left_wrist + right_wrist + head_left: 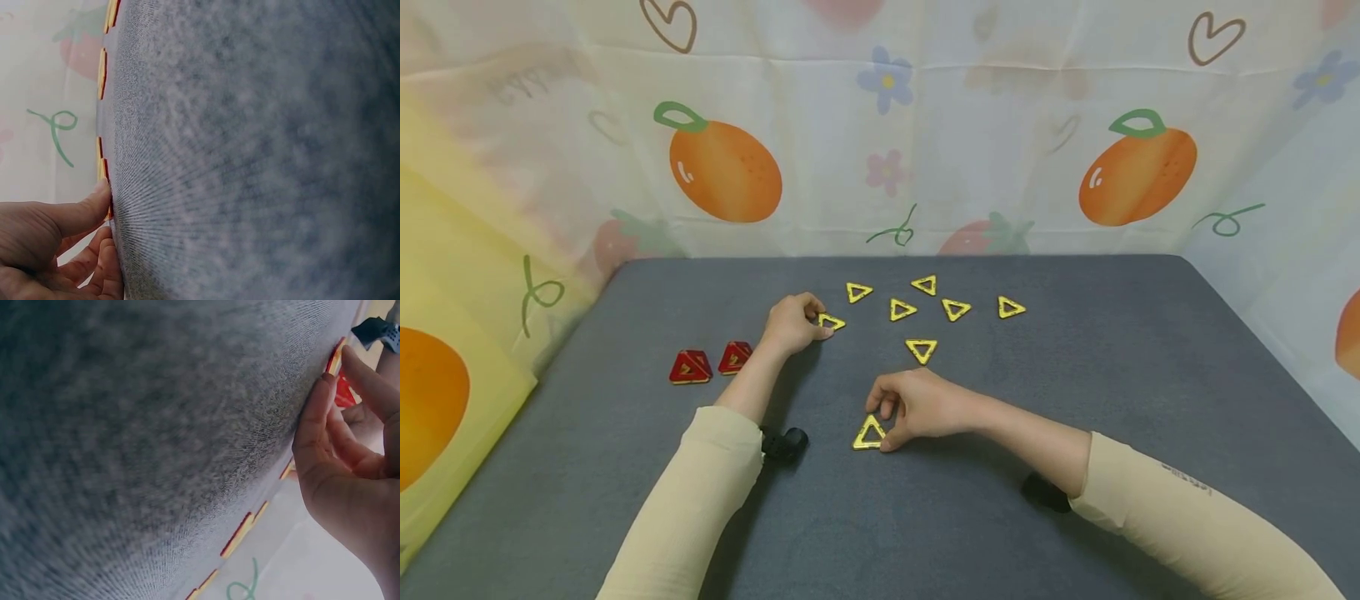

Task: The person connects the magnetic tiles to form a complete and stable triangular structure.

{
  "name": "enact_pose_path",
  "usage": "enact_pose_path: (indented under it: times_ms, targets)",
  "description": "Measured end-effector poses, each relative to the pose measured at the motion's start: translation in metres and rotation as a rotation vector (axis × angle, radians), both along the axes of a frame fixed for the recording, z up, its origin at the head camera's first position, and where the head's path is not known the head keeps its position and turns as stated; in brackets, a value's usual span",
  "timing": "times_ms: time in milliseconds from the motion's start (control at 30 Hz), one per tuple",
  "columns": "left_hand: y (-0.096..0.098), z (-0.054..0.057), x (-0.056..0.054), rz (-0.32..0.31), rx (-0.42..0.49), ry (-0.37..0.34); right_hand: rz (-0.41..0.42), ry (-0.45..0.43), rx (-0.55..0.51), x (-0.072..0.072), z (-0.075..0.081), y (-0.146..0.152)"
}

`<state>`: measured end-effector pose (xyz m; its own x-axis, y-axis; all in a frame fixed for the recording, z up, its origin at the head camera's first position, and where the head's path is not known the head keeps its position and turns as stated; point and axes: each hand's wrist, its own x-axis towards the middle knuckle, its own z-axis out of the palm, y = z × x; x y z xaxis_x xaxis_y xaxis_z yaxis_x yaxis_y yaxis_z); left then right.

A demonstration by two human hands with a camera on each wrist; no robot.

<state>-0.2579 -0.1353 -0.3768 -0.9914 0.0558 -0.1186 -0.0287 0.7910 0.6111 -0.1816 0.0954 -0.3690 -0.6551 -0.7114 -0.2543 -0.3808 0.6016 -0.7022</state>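
Note:
My left hand reaches toward the back of the table and pinches a flat yellow triangular frame tile by its edge. In the left wrist view, the thumb of the left hand lies against that tile's edge. Closer to me, the right hand holds another yellow triangular frame tile at its right corner between thumb and fingers. The right wrist view shows this tile edge-on, with red on one side, between the fingertips of the right hand.
Several more yellow triangle tiles, such as one just beyond the right hand and one farther right, lie spread across the grey tabletop. Two red triangular pieces stand left of my left forearm. A printed cloth hangs behind the table.

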Motion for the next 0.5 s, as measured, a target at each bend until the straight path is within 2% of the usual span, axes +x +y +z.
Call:
enact_pose_path:
  times_ms: [200,500]
  targets:
    - [0.0012,-0.0004,-0.0014,0.009,0.002,0.008,0.025,0.052,-0.008,0.0009,-0.0012,-0.0005]
    - [0.0063,-0.0003,0.0003,0.06,0.028,0.05,0.02,0.059,-0.026,0.0031,-0.002,-0.0001]
